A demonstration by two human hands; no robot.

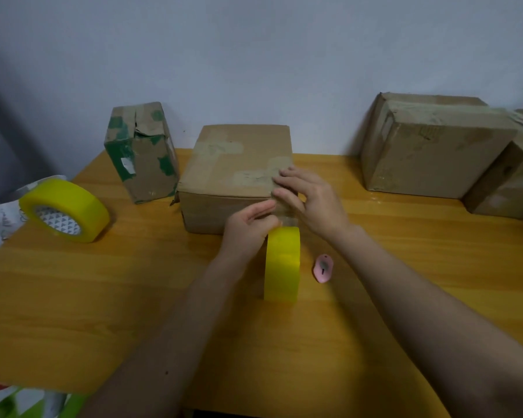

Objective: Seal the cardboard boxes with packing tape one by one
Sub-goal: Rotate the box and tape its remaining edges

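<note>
A person is sitting at a wooden table (73, 297) against a pale wall, taping the middle cardboard box (239, 176). Right hand (311, 200), fingers straight, is pressing tape onto its front edge; left hand (248, 227) is gripping the upright yellow roll (282, 263). Next likely needs cutting; a pink cutter (323, 267) is lying nearby.

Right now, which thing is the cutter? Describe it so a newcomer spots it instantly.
Start at the wooden table, then find the yellow tape roll standing on edge in front of the middle cardboard box. Just right of that roll lies the box cutter: a small pink oval, the only pink item there.
</note>
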